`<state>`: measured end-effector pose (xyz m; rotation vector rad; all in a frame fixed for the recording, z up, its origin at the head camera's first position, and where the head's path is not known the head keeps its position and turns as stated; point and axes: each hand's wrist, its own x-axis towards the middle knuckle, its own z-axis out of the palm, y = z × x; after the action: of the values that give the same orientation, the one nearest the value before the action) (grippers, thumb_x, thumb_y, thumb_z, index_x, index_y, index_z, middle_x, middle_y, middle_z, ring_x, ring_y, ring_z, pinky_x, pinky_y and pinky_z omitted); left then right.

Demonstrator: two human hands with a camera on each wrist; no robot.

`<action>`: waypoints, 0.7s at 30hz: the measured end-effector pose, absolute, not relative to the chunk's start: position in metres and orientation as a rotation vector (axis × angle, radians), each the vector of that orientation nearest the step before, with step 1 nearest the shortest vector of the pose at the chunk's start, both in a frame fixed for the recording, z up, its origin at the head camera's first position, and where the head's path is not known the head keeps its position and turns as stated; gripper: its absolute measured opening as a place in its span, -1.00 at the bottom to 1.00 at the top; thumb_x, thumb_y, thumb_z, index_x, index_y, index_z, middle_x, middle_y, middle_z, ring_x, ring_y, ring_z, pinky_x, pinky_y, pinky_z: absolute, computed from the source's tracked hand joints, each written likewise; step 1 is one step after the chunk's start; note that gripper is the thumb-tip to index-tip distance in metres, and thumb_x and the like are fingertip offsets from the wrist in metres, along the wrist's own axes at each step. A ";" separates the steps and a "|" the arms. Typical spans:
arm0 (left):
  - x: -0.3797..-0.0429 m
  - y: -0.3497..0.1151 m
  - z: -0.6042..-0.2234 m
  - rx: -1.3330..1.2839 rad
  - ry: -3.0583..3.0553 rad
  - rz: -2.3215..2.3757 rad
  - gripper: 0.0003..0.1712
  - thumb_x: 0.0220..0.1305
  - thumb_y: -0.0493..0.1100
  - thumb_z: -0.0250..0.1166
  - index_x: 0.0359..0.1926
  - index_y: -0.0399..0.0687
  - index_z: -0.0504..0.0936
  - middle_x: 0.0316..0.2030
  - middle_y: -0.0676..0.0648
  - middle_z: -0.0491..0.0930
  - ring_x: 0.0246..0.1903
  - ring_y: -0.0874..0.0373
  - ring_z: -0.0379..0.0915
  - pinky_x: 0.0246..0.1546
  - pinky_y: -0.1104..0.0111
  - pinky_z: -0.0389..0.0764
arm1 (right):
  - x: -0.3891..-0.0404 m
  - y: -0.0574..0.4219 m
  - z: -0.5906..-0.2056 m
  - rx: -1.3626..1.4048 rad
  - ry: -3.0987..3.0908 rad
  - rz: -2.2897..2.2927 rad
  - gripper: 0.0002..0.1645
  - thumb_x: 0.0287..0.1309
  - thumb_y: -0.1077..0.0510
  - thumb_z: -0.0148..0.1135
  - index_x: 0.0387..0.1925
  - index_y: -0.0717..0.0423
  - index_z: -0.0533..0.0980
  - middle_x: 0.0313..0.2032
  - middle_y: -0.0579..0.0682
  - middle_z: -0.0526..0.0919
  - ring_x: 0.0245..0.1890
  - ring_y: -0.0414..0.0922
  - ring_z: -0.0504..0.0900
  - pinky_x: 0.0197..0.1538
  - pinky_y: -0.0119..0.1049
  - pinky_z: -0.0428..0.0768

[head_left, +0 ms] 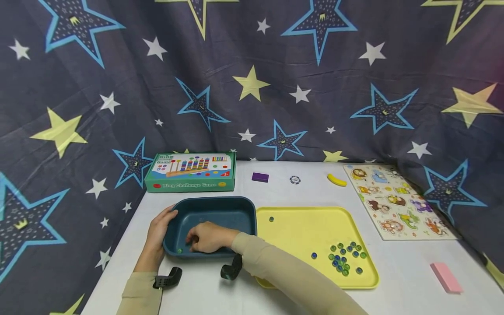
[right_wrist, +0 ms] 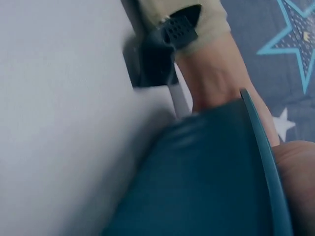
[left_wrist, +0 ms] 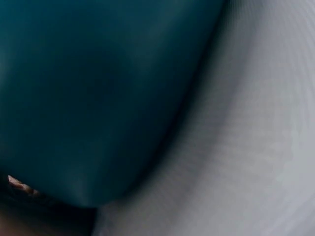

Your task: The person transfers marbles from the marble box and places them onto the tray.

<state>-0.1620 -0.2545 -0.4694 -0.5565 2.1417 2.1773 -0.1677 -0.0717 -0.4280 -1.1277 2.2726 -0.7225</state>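
A dark teal plastic bin stands on the table, its near wall filling much of both wrist views. My left hand grips its left side, fingertips over the rim. Inside the bin is my right hand, fingers bent down toward the floor of it; whether something is between the fingertips is hidden. Close to that hand lies a green glass marble, at the bin's near left corner. A yellow tray sits to the right, with several blue and green marbles mostly clustered at its right side.
Behind the bin is a green Ring Challenge Game box. Along the back lie a purple block, a poker chip and a yellow banana-shaped piece. An animal puzzle board and a pink block are at right.
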 end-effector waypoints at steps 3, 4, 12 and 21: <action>-0.162 -0.254 -0.469 -0.561 2.143 2.179 -0.40 0.21 0.06 0.13 0.24 -0.03 0.32 0.25 -0.05 0.23 0.23 0.07 0.08 0.22 0.15 0.07 | -0.165 -0.077 -0.430 -1.124 2.251 -0.733 -0.72 0.14 0.20 0.13 -0.08 0.08 0.54 -0.46 -0.32 0.58 -0.45 -0.45 0.49 -0.30 -0.57 0.41; -0.162 -0.254 -0.469 -0.563 2.140 2.184 -0.40 0.21 0.06 0.13 0.24 -0.04 0.32 0.24 -0.05 0.24 0.22 0.08 0.09 0.21 0.16 0.08 | -0.164 -0.079 -0.430 -1.124 2.247 -0.737 -0.72 0.14 0.20 0.13 -0.09 0.07 0.55 -0.45 -0.31 0.58 -0.45 -0.45 0.49 -0.30 -0.57 0.41; -0.161 -0.253 -0.466 -0.546 2.132 2.203 -0.43 0.25 0.03 0.10 0.24 -0.05 0.31 0.23 -0.05 0.25 0.21 0.11 0.11 0.19 0.22 0.10 | -0.165 -0.089 -0.430 -1.114 2.222 -0.732 -0.79 0.13 0.18 0.15 -0.19 -0.03 0.61 -0.38 -0.29 0.62 -0.38 -0.47 0.49 -0.25 -0.59 0.40; -0.161 -0.253 -0.468 -0.543 2.155 2.208 -0.45 0.25 0.03 0.11 0.22 -0.06 0.35 0.20 -0.04 0.29 0.15 0.17 0.16 0.13 0.32 0.16 | -0.166 -0.100 -0.433 -1.059 2.195 -0.683 -0.82 0.17 0.19 0.11 -0.27 -0.05 0.62 -0.38 -0.29 0.61 -0.35 -0.43 0.49 -0.21 -0.59 0.39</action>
<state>-0.1611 -0.2528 -0.4681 -0.5429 2.1546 2.2084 -0.1659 -0.0999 -0.4333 -1.0590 2.1946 -0.6826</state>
